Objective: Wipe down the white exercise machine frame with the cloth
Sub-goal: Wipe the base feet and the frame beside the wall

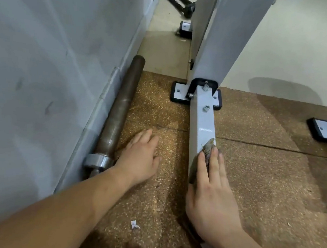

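While right hand (210,189), fingers straight, presses cloth (208,147) on frame (203,120) | left hand (140,159) splayed flat on floor (262,174)

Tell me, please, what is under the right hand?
A grey cloth, pressed by the right hand onto the white frame bar. Only its tip shows between the fingers; the rest, and the bar beneath the palm, are covered.
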`<action>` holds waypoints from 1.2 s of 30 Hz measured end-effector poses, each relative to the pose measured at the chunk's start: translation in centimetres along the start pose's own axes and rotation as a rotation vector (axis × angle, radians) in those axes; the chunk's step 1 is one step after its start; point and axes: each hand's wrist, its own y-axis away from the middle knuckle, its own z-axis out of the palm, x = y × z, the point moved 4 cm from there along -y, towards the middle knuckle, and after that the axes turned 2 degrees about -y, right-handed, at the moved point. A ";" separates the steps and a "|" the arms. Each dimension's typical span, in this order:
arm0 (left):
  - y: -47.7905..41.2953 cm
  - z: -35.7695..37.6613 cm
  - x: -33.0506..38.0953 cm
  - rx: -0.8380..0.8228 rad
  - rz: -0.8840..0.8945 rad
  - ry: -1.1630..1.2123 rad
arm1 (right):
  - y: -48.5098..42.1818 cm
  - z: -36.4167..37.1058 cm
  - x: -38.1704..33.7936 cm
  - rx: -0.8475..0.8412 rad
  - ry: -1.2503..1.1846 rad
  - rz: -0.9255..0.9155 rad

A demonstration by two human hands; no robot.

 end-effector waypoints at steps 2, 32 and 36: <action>-2.1 -0.2 -0.1 -0.022 0.002 -0.041 | -1.4 0.1 0.2 -0.021 0.012 0.014; -6.5 0.0 -1.4 0.076 -0.092 -0.038 | -8.4 -0.9 0.7 0.130 -0.278 0.050; -6.6 -0.3 -1.5 0.088 -0.065 -0.017 | -10.9 -4.9 0.7 0.219 -0.447 0.054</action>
